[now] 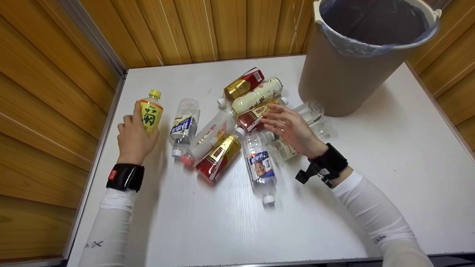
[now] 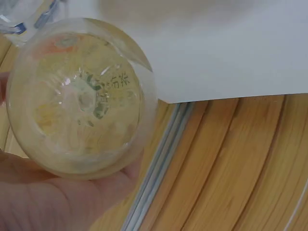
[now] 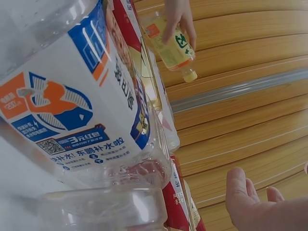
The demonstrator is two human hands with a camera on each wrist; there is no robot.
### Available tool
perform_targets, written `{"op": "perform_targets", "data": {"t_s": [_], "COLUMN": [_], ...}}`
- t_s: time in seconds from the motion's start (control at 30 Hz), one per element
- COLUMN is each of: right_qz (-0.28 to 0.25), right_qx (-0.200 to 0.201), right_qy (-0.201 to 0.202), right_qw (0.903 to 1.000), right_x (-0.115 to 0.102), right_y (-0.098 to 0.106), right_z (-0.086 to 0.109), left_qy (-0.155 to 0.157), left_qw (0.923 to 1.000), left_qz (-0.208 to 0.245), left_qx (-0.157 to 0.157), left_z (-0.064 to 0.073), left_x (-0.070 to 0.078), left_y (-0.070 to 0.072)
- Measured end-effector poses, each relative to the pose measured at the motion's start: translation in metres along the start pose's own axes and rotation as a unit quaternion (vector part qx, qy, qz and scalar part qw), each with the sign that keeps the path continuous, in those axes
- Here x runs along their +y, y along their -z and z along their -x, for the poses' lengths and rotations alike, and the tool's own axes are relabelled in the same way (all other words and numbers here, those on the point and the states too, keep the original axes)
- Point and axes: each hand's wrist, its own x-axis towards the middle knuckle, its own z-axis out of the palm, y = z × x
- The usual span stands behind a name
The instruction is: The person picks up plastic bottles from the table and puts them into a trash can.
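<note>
My left hand (image 1: pixel 135 139) grips a yellow-labelled drink bottle (image 1: pixel 152 113) with a yellow cap, at the left of the table. In the left wrist view the bottle's clear base (image 2: pixel 84 101) faces the camera. My right hand (image 1: pixel 291 129) hangs over the pile with fingers spread and holds nothing. Beneath and near it lie a red and gold bottle (image 1: pixel 250 118) and a clear bottle with a blue and white label (image 1: pixel 259 167). Another red and gold bottle (image 1: pixel 219 157) lies close to a clear pink-capped bottle (image 1: pixel 211 135).
A brown bin (image 1: pixel 334 74) lined with a bluish bag stands at the back right. A clear bottle (image 1: pixel 183 126) lies left of the pile, a pale-green bottle (image 1: pixel 259 95) at its back. Wooden panels (image 1: pixel 200 33) border the white table (image 1: pixel 207 226).
</note>
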Motion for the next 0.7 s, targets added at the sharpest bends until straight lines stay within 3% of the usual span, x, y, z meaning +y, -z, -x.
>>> {"op": "perform_targets", "data": {"t_s": [0.17, 0.33, 0.5, 0.7], "right_qz": [0.006, 0.015, 0.022, 0.049], "right_qx": [-0.001, -0.004, -0.018, -0.035], "right_qy": [-0.003, 0.007, 0.016, 0.021], "right_qw": [1.0, 0.9999, 0.9995, 0.998], "right_x": [-0.004, -0.008, -0.01, -0.009], "right_y": [-0.003, -0.01, -0.02, -0.032], "right_z": [-0.001, -0.001, -0.002, 0.001], "left_qy": [-0.041, -0.09, -0.122, -0.131], "left_qw": [0.9975, 0.9871, 0.9628, 0.9306], "left_qz": [0.049, 0.132, 0.235, 0.32], "left_qx": [0.029, 0.01, -0.054, -0.121], "left_z": [0.005, 0.01, 0.02, 0.033], "left_x": [0.042, 0.087, 0.128, 0.165], "left_y": [0.008, 0.01, 0.002, -0.023]}}
